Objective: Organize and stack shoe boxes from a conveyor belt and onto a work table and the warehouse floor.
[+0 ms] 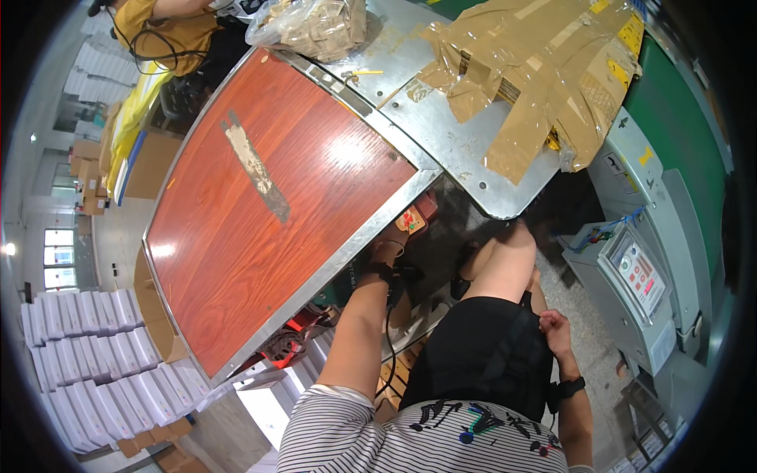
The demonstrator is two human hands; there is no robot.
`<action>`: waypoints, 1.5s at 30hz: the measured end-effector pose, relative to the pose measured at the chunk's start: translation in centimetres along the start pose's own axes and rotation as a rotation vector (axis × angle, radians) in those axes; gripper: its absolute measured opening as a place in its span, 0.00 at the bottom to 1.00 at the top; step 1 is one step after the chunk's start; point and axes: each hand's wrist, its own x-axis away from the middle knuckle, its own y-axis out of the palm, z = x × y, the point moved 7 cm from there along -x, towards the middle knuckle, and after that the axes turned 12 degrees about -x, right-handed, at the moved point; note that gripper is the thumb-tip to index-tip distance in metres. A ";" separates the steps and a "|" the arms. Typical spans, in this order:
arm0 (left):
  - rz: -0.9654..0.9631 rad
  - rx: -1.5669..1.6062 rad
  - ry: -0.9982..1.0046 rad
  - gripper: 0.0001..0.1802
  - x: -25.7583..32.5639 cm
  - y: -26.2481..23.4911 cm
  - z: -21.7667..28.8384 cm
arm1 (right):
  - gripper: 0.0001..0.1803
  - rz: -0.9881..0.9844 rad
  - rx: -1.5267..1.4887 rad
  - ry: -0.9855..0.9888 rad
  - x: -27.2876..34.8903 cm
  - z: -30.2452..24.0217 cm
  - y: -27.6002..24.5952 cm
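One small patterned red-and-cream piece (410, 221) sits below the rim of one smooth, wood-grained tabletop (276, 213), just beside your left hand (389, 243); I cannot tell whether your fingers clamp it. Your one right hand (557, 331) curls beside your thigh, its grip unclear. One clear plastic bag (307, 30) contains crumpled brown pieces, near creased, taped cardboard (544, 87) on a flat metal surface (386, 39).

Tabletop (311, 201) at 10 o'clock: glossy wood grain, metal edge (327, 273); cardboard (544, 87) at 1: shiny, wrinkled; bag (311, 27) at 11: clear plastic
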 end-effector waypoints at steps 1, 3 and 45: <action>-0.003 0.003 -0.016 0.45 0.2 -0.2 -0.1 | 0.04 -0.006 0.000 -0.002 -0.1 -0.1 0.2; -0.004 0.007 -0.036 0.43 0.1 -0.2 -0.7 | 0.04 -0.017 0.008 -0.011 -0.1 -0.4 0.5; 0.152 0.069 -0.069 0.38 3.5 -0.2 -4.6 | 0.04 -0.044 0.086 0.010 -0.4 -0.4 0.9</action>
